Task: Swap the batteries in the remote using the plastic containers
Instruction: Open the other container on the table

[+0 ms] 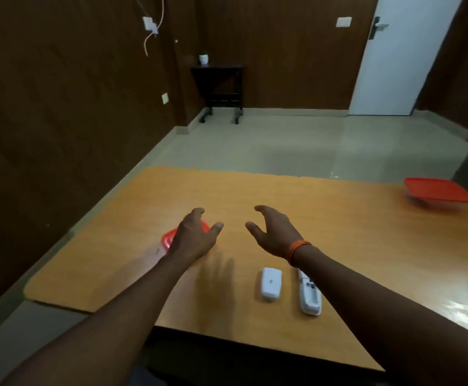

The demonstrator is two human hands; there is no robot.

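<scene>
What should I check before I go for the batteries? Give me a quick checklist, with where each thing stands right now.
1. Hands free: left hand and right hand are open above the table and hold nothing. Ok.
2. Battery cover off: it lies beside the remote, apart from it. Ok.
3. Batteries in the remote's compartment: too small to make out. Cannot tell.
4. Near container open: it is closed, partly hidden under the left hand. Not ok.
5. Far container open: it is closed, at the table's far right corner. Not ok.
6. Which container holds the fresh batteries: contents hidden. Cannot tell.
</scene>
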